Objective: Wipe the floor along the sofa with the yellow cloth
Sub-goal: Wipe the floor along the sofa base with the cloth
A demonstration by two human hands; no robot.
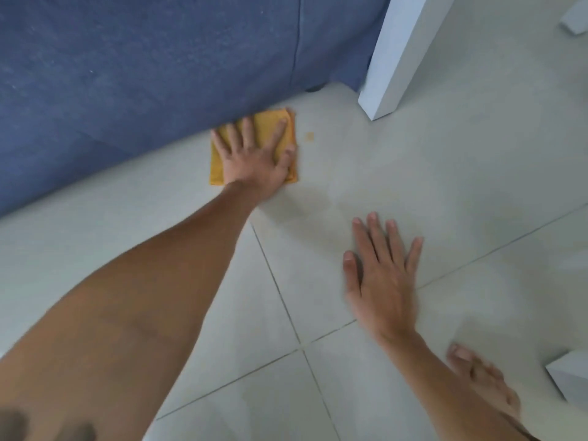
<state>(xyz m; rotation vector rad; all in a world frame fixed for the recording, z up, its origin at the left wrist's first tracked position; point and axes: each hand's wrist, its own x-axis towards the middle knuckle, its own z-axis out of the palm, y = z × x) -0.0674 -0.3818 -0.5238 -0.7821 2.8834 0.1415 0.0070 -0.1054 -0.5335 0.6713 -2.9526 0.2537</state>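
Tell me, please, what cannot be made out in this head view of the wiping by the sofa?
- Far edge of the yellow cloth: tucked under the sofa.
- Middle of the cloth: covered by the flat left hand.
- Floor under the sofa: hidden, apart from one dark foot.
- Right hand: motion blurred.
- White post: top cut off by the frame edge.
- Small tan speck: too small to identify.
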